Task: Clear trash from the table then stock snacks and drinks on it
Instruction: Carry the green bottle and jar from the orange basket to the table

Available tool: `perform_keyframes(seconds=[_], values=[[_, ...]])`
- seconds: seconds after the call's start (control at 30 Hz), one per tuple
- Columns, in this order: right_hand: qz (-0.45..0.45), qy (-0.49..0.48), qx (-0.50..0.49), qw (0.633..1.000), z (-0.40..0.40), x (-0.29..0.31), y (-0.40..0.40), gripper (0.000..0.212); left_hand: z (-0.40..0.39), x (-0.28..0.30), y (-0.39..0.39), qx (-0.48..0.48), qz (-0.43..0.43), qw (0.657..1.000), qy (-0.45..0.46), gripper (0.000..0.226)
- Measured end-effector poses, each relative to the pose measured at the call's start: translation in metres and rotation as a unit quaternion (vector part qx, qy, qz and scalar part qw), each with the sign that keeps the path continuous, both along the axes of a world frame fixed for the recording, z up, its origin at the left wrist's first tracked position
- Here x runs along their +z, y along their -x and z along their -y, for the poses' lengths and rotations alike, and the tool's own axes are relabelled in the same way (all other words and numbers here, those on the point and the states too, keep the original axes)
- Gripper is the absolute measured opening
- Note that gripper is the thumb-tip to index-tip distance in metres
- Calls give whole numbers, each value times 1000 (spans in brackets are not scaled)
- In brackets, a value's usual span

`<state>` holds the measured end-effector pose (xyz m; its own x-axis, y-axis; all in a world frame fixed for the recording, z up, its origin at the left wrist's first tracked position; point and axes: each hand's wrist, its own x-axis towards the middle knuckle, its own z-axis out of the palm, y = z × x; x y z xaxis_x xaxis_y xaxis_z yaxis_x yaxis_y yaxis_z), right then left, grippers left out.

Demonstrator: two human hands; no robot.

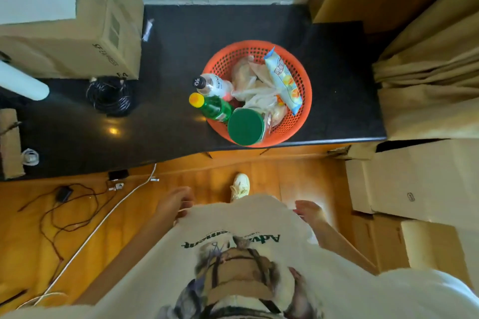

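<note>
Standing before the bench, the person is keeping both hands low by the shirt hem, left hand and right hand loosely curled, holding nothing. The basket of snacks and drinks is sitting at the bench's near edge, overhanging slightly; a careless reach could be tipping it off.

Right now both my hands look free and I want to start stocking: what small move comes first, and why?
Probably reach the right hand into the orange plastic basket for the green-lidded jar: it stands nearest at the black table's edge, and both hands hold nothing.
</note>
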<state>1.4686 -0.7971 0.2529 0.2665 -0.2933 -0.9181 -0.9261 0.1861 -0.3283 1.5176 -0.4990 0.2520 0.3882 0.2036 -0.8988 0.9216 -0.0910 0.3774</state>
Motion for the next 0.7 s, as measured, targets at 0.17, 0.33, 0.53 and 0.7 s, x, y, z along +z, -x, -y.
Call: perform_keyframes(seconds=[0.17, 0.33, 0.53, 0.7], values=[[68, 90, 134, 985, 3, -4, -115, 25, 17, 0, -42, 87, -3, 996, -7, 20], [177, 253, 390, 868, -13, -15, -161, 60, 45, -9, -96, 178, 58, 982, 3, 43], [244, 248, 484, 803, -27, -50, -176, 112, 73, -27, -158, 134, 121, 983, 17, 76], [278, 276, 506, 768, -31, -66, -180, 111, 86, -35, -177, 142, 144, 979, 24, 56]])
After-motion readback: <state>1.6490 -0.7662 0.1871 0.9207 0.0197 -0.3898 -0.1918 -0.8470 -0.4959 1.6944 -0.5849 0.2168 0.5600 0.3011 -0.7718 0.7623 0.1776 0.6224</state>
